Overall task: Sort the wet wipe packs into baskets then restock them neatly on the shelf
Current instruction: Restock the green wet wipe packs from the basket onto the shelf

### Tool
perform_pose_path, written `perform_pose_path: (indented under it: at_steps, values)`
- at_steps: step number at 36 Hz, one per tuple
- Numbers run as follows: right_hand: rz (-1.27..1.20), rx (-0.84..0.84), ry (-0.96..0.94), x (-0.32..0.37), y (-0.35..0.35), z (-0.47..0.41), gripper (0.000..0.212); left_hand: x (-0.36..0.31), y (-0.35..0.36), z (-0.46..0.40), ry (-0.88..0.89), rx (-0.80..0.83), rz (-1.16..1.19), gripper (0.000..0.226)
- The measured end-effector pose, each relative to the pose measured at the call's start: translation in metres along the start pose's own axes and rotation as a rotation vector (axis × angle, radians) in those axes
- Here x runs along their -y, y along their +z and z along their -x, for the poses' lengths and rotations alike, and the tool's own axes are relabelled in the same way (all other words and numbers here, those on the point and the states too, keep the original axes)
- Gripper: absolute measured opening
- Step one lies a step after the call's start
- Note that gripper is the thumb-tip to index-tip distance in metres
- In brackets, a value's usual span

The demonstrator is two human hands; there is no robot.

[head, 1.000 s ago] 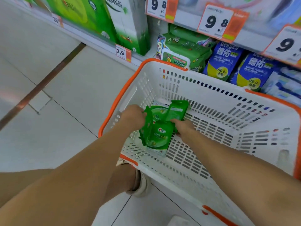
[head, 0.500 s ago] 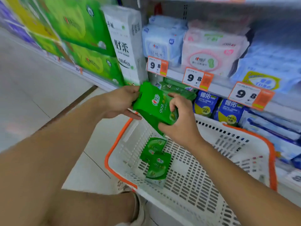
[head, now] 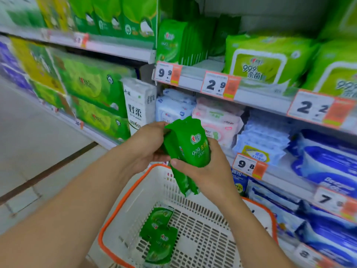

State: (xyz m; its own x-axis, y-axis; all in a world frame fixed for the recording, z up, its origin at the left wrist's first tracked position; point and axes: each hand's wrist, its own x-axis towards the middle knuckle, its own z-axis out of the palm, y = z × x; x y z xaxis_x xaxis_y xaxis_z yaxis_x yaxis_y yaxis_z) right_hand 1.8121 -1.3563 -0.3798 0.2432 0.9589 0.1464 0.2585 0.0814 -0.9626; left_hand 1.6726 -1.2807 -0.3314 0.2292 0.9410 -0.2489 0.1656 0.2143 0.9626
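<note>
I see both hands raised above the basket (head: 123, 202), white with an orange rim, holding a bundle of small green wet wipe packs (head: 186, 149) between them. The left hand (head: 146, 147) grips the bundle's left edge, fingers curled around behind it. The right hand (head: 208, 171) clasps the lower right side, thumb pressed across the front. The bundle stands roughly upright, its lower end hanging below the right thumb. Directly beneath the grip, more loose green packs (head: 159, 236) lie on the basket floor, near its left wall. Above and beyond the grip, a row of matching green packs (head: 179, 42) stands on the shelf (head: 193, 78) behind a 9.9 price tag (head: 167, 72).
</note>
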Motion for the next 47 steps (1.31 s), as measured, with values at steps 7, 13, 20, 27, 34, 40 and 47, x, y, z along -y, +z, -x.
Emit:
perform_pose_path:
  at_steps: [7, 13, 20, 27, 34, 40, 47]
  values:
    - [-0.283, -0.119, 0.168, 0.011, 0.008, -0.006, 0.042, -0.017, 0.023, -0.002, -0.070, -0.072, 0.254, 0.060]
    - [-0.240, 0.113, 0.081, 0.028, 0.010, -0.013, 0.077, -0.007, 0.030, -0.014, 0.112, -0.036, -0.144, 0.065]
    - [-0.095, 0.211, 0.108, 0.077, -0.053, -0.063, 0.057, -0.026, -0.007, -0.017, 0.456, 0.199, -0.150, 0.053]
    - [-0.018, 0.349, 0.074, 0.109, -0.058, -0.108, 0.058, -0.045, 0.008, -0.025, 0.755, 0.061, -0.255, 0.058]
    - [-0.255, -0.055, -0.068, 0.151, -0.066, -0.186, 0.050, -0.123, -0.002, -0.087, 0.876, -0.279, -0.512, 0.057]
    - [-0.021, -0.329, -0.099, 0.171, -0.065, -0.256, 0.040, -0.111, 0.003, -0.152, 0.844, -0.297, -0.741, 0.058]
    - [0.488, -0.203, 0.029, 0.180, -0.051, -0.351, 0.044, -0.089, 0.008, -0.201, 0.883, -0.211, -1.050, 0.060]
